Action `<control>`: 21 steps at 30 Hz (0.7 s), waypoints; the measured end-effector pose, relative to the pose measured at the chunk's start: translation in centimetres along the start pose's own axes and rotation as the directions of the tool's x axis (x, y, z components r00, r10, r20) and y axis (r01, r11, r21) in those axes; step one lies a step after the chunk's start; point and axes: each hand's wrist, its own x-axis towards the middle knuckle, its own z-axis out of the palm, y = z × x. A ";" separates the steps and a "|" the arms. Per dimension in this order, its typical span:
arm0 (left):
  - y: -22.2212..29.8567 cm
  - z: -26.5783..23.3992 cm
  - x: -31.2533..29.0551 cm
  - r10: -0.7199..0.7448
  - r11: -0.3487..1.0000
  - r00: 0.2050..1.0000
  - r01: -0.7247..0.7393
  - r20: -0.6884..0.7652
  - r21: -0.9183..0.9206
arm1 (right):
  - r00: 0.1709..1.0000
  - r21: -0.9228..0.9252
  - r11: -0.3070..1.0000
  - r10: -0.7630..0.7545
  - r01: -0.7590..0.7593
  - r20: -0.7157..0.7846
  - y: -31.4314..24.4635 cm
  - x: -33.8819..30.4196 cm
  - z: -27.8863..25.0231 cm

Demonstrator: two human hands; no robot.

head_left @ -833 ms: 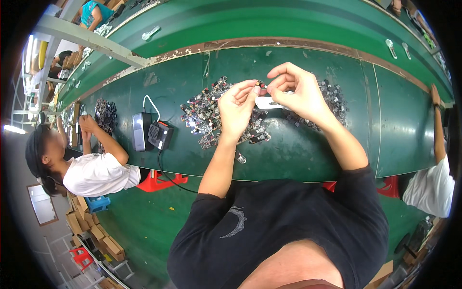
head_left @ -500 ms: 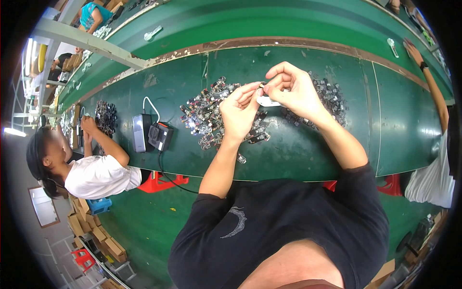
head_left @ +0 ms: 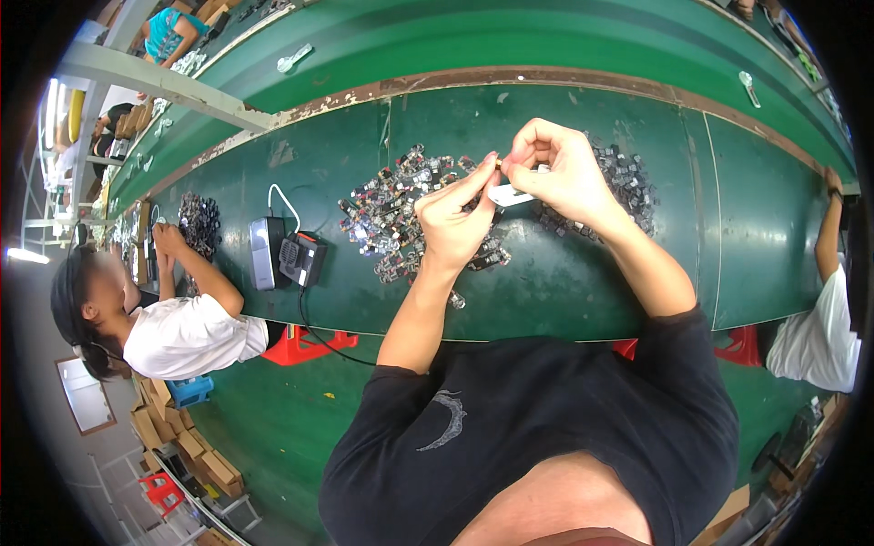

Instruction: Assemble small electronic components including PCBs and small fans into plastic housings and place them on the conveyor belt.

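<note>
My left hand and my right hand meet above the green worktable, fingertips pinched together. Between them is a small white plastic piece, gripped by my right thumb and fingers and touching the left hand. At the left fingertips shows a tiny dark and yellowish part, too small to name. Beneath my left hand spreads a pile of small circuit boards with clear and dark bits. A heap of small black parts lies behind and beside my right hand.
Left of the board pile stand a grey power bank and a black boxy device with cables. Beyond the table's brown ledge runs a green conveyor belt carrying white pieces. A co-worker sits at left, another person's arm at right.
My fingertips have closed together, and the white piece shows more plainly. White pieces on the belt have shifted slightly right. The person at right has drawn their hand back from the belt.
</note>
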 end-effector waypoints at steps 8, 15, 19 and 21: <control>-0.1 -0.4 0.1 -0.096 0.995 0.993 0.096 0.069 -0.001 | 0.998 -0.001 1.000 -0.006 0.006 0.060 0.7 0.6 -0.5; -1.8 -1.7 1.1 -0.460 0.491 0.743 0.669 0.486 -0.557 | 0.986 -0.228 0.967 -0.078 0.110 0.145 -1.2 0.4 -1.1; -2.5 -2.3 0.7 -0.576 0.408 0.707 0.684 0.411 -0.605 | 0.962 -0.681 0.701 -0.273 0.211 0.016 -0.7 2.0 -5.4; -2.5 -2.2 0.9 -0.584 0.427 0.735 0.639 0.344 -0.640 | 0.959 -0.890 0.455 -0.257 0.012 -0.118 1.9 2.5 -9.3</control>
